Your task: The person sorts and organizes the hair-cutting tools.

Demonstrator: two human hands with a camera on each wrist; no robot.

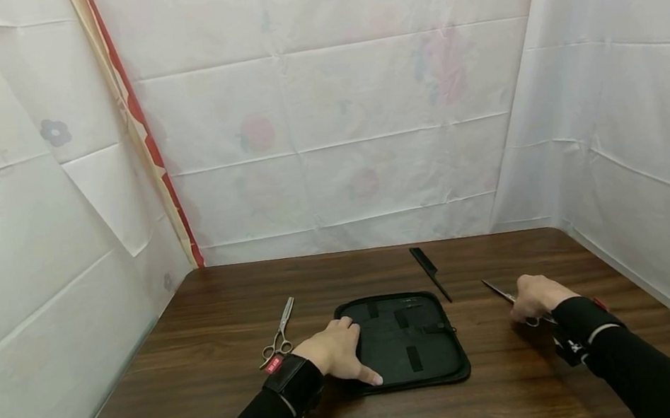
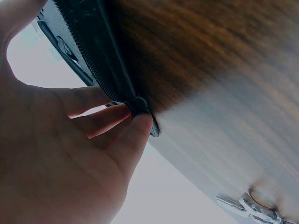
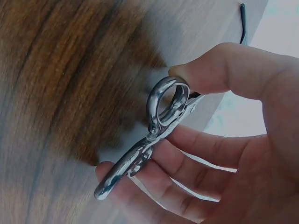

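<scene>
A black zippered case (image 1: 393,351) lies unfolded on the table, with dark elastic loops inside. My left hand (image 1: 336,352) rests on its left edge, thumb over the near corner. In the left wrist view, fairly straight fingers (image 2: 140,126) touch the case's zippered rim (image 2: 93,65). To the right of the case, my right hand (image 1: 537,298) holds silver scissors (image 3: 159,126) by the handles. The thumb is at one finger ring and the other fingers lie against the handles' other side. Their blades (image 1: 496,290) point away to the left.
A second pair of silver scissors (image 1: 278,335) lies left of the case, handles toward me. A black comb (image 1: 427,266) with a thin handle lies behind the case, to the right. White sheets (image 1: 326,146) hang around the brown wooden table (image 1: 220,396).
</scene>
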